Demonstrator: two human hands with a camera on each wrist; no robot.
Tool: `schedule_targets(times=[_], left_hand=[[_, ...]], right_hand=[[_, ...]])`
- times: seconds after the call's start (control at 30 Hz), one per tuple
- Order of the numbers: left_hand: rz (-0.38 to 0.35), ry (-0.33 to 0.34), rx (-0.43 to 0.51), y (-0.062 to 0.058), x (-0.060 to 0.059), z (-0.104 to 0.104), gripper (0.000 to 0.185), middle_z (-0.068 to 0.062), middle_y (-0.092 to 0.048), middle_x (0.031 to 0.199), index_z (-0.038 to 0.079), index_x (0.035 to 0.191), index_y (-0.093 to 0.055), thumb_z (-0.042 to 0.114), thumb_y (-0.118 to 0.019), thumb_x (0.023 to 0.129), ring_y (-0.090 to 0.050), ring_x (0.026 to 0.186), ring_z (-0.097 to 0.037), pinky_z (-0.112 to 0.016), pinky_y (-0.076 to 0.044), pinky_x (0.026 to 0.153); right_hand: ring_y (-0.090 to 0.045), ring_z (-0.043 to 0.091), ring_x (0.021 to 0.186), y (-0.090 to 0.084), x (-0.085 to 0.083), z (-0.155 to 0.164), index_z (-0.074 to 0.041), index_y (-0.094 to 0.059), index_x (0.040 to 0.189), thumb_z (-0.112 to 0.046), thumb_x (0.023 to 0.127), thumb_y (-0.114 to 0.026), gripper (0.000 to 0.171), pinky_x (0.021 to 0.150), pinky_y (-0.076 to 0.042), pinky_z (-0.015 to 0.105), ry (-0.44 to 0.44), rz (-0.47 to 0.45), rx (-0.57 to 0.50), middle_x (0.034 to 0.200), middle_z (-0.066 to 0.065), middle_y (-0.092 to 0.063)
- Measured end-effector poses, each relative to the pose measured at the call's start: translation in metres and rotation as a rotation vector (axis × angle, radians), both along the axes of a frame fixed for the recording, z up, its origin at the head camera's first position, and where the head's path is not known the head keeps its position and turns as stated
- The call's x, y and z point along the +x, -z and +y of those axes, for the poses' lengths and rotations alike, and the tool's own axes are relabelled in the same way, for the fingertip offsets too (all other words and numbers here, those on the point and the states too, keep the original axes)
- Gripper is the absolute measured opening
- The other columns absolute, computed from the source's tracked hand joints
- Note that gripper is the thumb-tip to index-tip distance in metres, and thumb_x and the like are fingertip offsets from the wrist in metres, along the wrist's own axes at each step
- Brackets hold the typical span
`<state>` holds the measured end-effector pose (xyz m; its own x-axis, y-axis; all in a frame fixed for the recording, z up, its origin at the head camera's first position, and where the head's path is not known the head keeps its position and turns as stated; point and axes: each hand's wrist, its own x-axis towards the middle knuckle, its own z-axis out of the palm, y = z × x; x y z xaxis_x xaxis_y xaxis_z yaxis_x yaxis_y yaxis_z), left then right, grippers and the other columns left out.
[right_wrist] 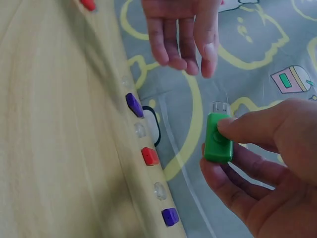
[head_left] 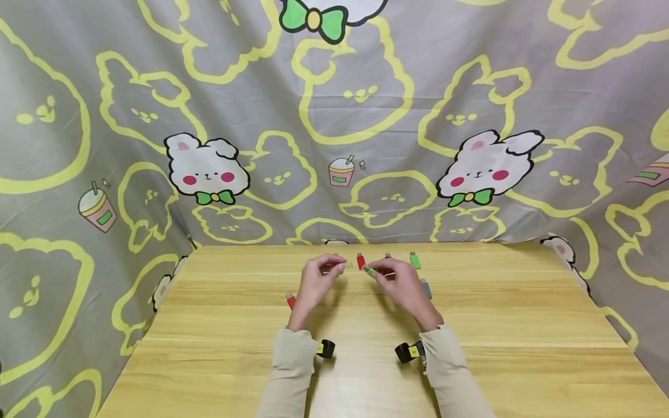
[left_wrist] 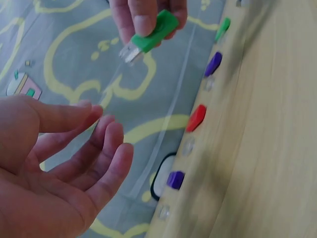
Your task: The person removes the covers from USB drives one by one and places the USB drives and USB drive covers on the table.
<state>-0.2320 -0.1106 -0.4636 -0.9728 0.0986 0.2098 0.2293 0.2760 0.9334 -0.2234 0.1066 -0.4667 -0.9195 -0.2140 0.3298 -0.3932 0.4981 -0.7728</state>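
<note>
**Right hand pinches green USB stick, left hand open opposite it**

Nearest the head camera: two beige sleeves (head_left: 292, 371) with black wrist cameras strapped on, resting over the wooden table (head_left: 209, 348). Further out, both hands meet above the table's far half.

Right hand (right_wrist: 267, 168): thumb on top, fingers curled underneath, pinching a green USB stick (right_wrist: 218, 138). Metal plug end is bare and points away from the palm, towards the left hand, likely held by the body so the connector stays free.

Left hand (left_wrist: 54, 168): fingers relaxed, slightly curved and spread, palm open towards the stick. In the wrist views it grips nothing; in the head view the fingertips look drawn together and too small to read, possibly around a clear cap, cannot tell.

The green stick hangs in the air between the hands, not touching the table.

On the table: a red stick (head_left: 360, 260) and another green stick (head_left: 415, 260) in a loose row near the far edge, a grey one (head_left: 425, 288) beside the right hand, a red one (head_left: 290, 300) by the left wrist. Wrist views show purple and red sticks (right_wrist: 149, 156) with small clear caps (right_wrist: 159, 190) between them along the table edge. Bunny-print cloth (head_left: 157, 116) behind.
</note>
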Motion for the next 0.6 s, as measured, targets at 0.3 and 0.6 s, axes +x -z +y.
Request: schedule_targets(times=[0.3,0.6], left_hand=[[-0.019,0.12,-0.01,0.001,0.004,0.014,0.015,-0.014,-0.074,0.104,-0.002,0.11,-0.074,0.005,-0.071,0.097,-0.071,0.093,-0.026,-0.027,-0.058,0.079],[-0.031,0.175,0.051,-0.001,0.007,0.024,0.014,-0.016,-0.073,0.099,-0.004,0.108,-0.074,-0.001,-0.072,0.094,-0.072,0.087,-0.022,-0.028,-0.06,0.078]], right_hand=[[-0.072,0.018,0.083,-0.003,0.005,0.006,-0.006,-0.08,0.104,-0.007,0.091,-0.078,0.013,0.073,-0.06,0.029,0.0,-0.05,-0.037,0.096,0.006,-0.077],[-0.072,0.016,0.082,-0.009,0.008,0.005,-0.005,-0.08,0.104,-0.006,0.089,-0.08,0.016,0.073,-0.06,0.026,-0.04,-0.03,-0.08,0.097,0.006,-0.077]])
